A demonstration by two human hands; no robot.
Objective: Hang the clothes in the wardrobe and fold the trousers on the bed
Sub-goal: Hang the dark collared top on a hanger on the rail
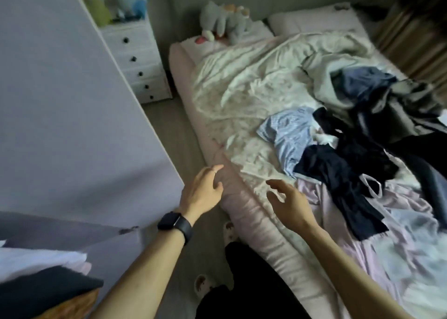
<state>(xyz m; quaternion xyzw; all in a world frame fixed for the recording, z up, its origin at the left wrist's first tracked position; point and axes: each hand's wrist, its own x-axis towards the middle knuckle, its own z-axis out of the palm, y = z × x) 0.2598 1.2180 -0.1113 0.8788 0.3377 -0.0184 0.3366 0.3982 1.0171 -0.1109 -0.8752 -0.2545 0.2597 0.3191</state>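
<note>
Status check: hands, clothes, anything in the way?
Left hand open, empty, at the edge of the bed. Right hand open, empty, short of the clothes pile. Nothing between right hand and pile.

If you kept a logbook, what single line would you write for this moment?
left hand: open, empty, at bed edge | right hand: open, empty, above bed | clothes pile: heaped on bed, right of hands
</note>
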